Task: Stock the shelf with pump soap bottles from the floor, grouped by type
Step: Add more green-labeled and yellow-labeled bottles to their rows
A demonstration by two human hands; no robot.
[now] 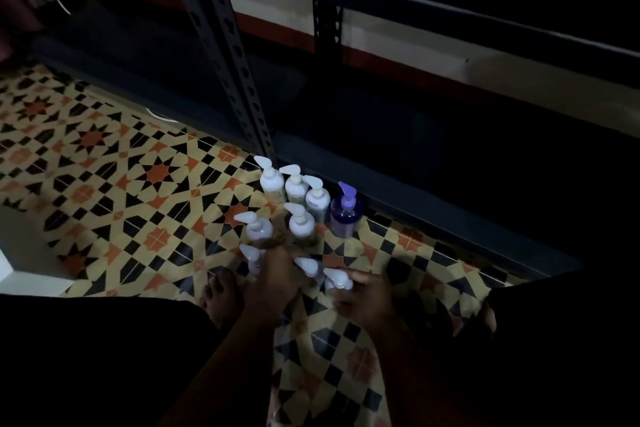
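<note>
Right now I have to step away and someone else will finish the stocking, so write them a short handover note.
Left hand: down among the nearest white-pump bottles; grip unclear in the dim light.
Right hand: beside the white-pump bottle nearest it; grip also unclear.
Bottles: all stand on the tiled floor by the shelf post, among them one purple pump bottle.
Done: no bottle visible on the dark shelf.
Left: lift every bottle onto the shelf, white-pump ones grouped, purple apart.

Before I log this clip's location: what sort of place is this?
Probably a dim storeroom or shop back room: a slotted metal shelving upright, pump soap bottles clustered on a patterned tile floor.
</note>
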